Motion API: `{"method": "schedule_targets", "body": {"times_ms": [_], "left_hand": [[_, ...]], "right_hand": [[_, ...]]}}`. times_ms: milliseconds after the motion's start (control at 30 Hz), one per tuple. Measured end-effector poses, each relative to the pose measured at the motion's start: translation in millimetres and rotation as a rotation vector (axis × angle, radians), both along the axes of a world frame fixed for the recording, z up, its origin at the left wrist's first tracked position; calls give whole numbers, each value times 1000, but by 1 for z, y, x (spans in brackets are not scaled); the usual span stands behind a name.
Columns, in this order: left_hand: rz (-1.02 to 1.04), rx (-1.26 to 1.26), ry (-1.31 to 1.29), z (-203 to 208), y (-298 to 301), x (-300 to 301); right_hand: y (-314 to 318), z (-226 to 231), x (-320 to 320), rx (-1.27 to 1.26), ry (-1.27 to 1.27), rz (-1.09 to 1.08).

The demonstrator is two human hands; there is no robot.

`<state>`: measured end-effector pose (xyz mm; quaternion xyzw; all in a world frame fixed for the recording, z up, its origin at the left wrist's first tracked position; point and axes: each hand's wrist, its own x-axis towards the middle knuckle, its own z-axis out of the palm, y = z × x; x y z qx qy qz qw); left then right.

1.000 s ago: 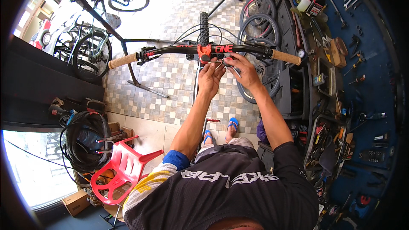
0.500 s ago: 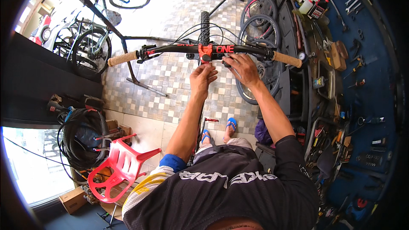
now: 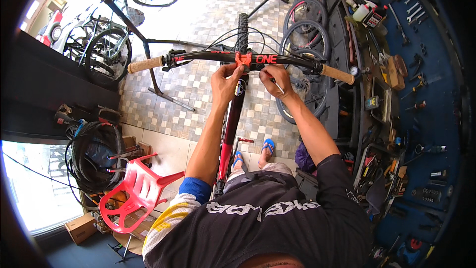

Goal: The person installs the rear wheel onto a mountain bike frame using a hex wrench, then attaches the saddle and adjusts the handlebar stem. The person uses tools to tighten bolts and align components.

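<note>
In front of me is a bicycle with a black handlebar [image 3: 208, 55], tan grips [image 3: 146, 64] and an orange-red stem [image 3: 243, 59]. My left hand [image 3: 225, 82] is closed in a pinch at the underside of the stem, and whatever lies between its fingertips is hidden. Just below the bar and right of the stem, my right hand [image 3: 275, 79] is curled round a thin metal tool [image 3: 279, 86]. Part of its shaft shows beside the palm; its kind cannot be made out. The black and red frame tube [image 3: 229, 139] runs back toward me beneath my left wrist.
A dark repair stand [image 3: 147, 44] rises beyond the left grip. Several loose wheels [image 3: 303, 39] lean against the dark cabinets at right, beside a cluttered tool bench and wall tools [image 3: 414, 12]. At lower left are a red plastic chair [image 3: 141, 181] and coiled black tires [image 3: 91, 168].
My left hand has shifted up and left against the stem. My right hand has dropped slightly from the bar and its fingers have curled in. More of the frame tube shows.
</note>
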<state>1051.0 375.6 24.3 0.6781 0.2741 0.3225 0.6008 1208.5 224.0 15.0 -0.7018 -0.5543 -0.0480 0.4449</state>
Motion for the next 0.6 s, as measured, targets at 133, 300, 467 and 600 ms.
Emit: {"method": "schedule_targets", "body": {"times_ms": [133, 300, 467, 600], "left_hand": [[-19, -5, -33, -11, 0, -1], [-22, 9, -22, -11, -2, 6], [-14, -9, -32, -4, -3, 4], [7, 8, -18, -4, -5, 5]], "right_hand": [[4, -2, 1, -192, 316, -43], [8, -14, 22, -341, 626, 36], [14, 7, 14, -375, 959, 55], [15, 20, 14, -533, 1171, -26]]}}
